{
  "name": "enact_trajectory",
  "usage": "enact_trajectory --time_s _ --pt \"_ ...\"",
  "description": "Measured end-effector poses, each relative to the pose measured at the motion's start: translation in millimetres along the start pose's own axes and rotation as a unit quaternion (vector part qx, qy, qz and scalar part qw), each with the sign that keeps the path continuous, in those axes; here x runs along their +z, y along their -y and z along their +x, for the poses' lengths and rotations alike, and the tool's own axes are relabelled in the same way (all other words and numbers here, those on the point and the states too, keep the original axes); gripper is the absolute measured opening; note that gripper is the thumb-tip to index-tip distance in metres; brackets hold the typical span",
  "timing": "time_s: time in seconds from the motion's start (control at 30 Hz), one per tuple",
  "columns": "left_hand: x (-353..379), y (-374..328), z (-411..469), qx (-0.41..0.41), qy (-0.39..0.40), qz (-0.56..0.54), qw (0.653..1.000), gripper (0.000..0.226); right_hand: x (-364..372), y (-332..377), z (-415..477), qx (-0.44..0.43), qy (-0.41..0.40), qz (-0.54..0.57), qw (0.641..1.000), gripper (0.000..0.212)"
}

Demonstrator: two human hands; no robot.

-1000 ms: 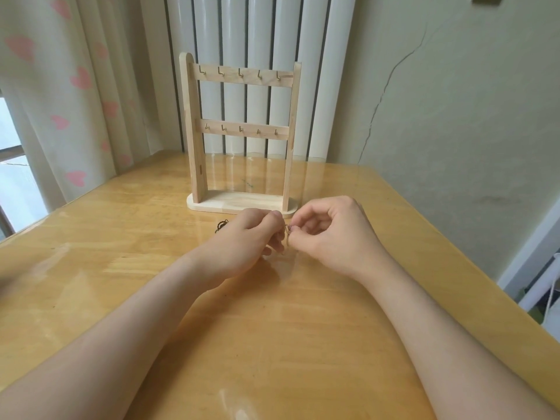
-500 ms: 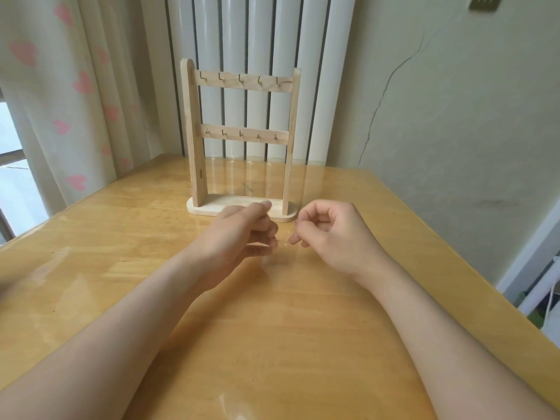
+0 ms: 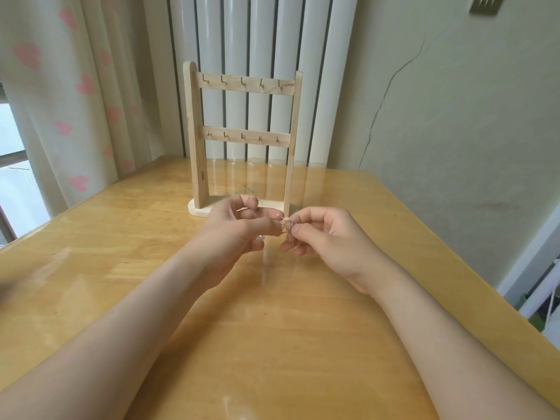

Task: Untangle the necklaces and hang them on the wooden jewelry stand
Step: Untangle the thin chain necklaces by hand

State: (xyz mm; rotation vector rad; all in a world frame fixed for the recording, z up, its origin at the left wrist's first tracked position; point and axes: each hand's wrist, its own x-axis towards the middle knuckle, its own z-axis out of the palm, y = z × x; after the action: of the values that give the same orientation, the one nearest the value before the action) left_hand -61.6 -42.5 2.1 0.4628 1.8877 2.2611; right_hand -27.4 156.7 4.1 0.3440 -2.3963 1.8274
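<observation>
A glossy wooden table [image 3: 272, 328] is set against a cracked pale wall [image 3: 454, 116]. A fine necklace chain [image 3: 288, 227] is pinched between the curled fingertips of the left hand [image 3: 236, 231] and the right hand [image 3: 330, 237], just above the tabletop. The wooden jewelry stand [image 3: 195, 131] is seen upright just behind the hands.

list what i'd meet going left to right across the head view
curtain → left hand → necklace → right hand → cracked wall; stand left out, it overlaps the hands
</observation>
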Motion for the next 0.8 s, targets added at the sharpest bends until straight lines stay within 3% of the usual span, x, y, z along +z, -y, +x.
enact_trajectory --time_s 0.23,0.37,0.57,0.8 --pt "2.2 -0.2 -2.1 0.023 -0.011 0.087 0.996 0.038 -2.6 6.4 -1.0 0.041 0.025 0.134 0.990 0.018" --pt "5.7 -1.9 -4.9 0.028 -0.008 0.129 0.991 0.018 -4.5 4.4 0.1 0.035 0.023 0.116 0.992 0.024" --pt "4.0 2.0 -3.0 -0.014 0.065 0.114 0.991 0.039 -3.9 1.5 1.2 0.033 0.012 0.051 0.998 0.025" --pt "1.5 2.6 -3.5 -0.043 0.114 0.103 0.987 0.035 -4.9 0.5 1.0 0.032 0.013 0.033 0.999 0.033"
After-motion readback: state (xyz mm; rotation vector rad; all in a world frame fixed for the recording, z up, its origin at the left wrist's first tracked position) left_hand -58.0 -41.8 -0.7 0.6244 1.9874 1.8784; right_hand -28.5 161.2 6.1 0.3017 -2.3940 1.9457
